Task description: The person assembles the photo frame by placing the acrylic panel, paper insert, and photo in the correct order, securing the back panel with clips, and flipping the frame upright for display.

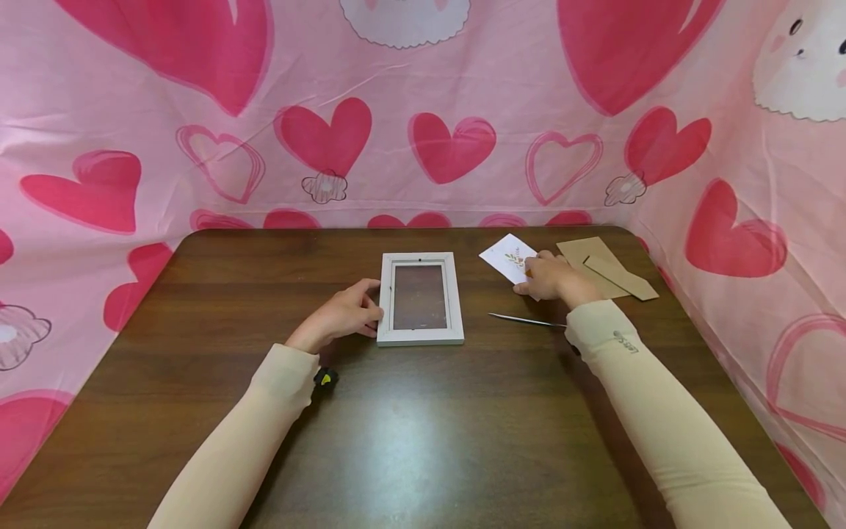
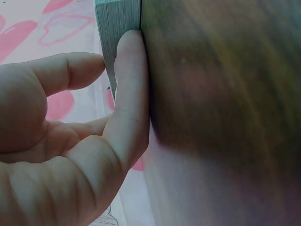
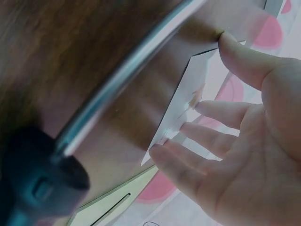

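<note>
A white picture frame (image 1: 420,339) with a dark inner panel lies flat on the brown table. My left hand (image 1: 345,312) is at its left edge; in the left wrist view one finger (image 2: 134,80) lies almost straight along the frame's side (image 2: 120,16), and the thumb touches its edge. My right hand (image 1: 548,279) rests its spread fingertips on a white card (image 1: 505,253) printed with a small plant. In the right wrist view the card (image 3: 188,94) lies under the fingers, with the thumb at its edge. Right hand's fingers (image 3: 225,113) are fairly straight.
Under the right forearm lies a tool with a long thin metal shaft (image 1: 522,319) and a black handle (image 3: 42,183). A brown backing board (image 1: 591,253) with a stand leg (image 1: 621,278) is at the back right. Pink heart-printed cloth (image 1: 390,81) walls surround the table.
</note>
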`<action>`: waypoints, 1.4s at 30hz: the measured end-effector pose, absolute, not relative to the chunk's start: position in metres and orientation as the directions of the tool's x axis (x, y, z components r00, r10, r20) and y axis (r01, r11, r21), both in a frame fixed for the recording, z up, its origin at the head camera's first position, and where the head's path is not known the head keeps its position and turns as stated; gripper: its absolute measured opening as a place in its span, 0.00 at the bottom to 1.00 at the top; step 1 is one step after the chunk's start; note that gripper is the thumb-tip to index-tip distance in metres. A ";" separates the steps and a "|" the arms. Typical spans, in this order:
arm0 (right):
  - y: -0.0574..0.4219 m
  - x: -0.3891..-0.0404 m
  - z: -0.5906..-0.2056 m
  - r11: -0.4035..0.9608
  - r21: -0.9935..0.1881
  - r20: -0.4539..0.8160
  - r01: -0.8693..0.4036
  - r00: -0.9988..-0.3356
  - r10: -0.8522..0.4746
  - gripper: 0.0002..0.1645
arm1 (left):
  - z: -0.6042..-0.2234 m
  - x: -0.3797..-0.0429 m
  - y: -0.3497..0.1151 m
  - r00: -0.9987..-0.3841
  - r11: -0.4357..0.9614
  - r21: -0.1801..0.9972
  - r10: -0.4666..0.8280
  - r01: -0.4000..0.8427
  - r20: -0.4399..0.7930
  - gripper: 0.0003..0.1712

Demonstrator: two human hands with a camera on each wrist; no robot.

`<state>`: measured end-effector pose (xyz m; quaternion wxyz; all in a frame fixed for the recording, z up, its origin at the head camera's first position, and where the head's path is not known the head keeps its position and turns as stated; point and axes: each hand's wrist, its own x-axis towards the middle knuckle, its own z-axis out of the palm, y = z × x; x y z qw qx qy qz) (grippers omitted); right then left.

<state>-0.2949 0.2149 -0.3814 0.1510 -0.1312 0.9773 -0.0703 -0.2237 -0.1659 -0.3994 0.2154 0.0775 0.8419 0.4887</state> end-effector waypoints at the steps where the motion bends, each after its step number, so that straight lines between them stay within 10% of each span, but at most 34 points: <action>1: 0.214 -0.295 -0.381 0.957 -0.173 -0.275 -0.233 -0.921 -0.274 0.24 | -0.399 -0.224 -0.166 -0.895 0.512 0.855 0.341 -0.078 -0.286 0.35; 29: 0.192 -0.295 -0.388 0.989 -0.061 -0.134 -0.136 -0.981 -0.143 0.15 | -0.400 -0.224 -0.165 -0.896 0.520 0.849 0.330 -0.090 -0.297 0.34; 42: 0.196 -0.303 -0.389 0.971 -0.240 0.156 0.014 -0.986 0.052 0.25 | -0.400 -0.224 -0.166 -0.896 0.516 0.853 0.336 -0.082 -0.290 0.34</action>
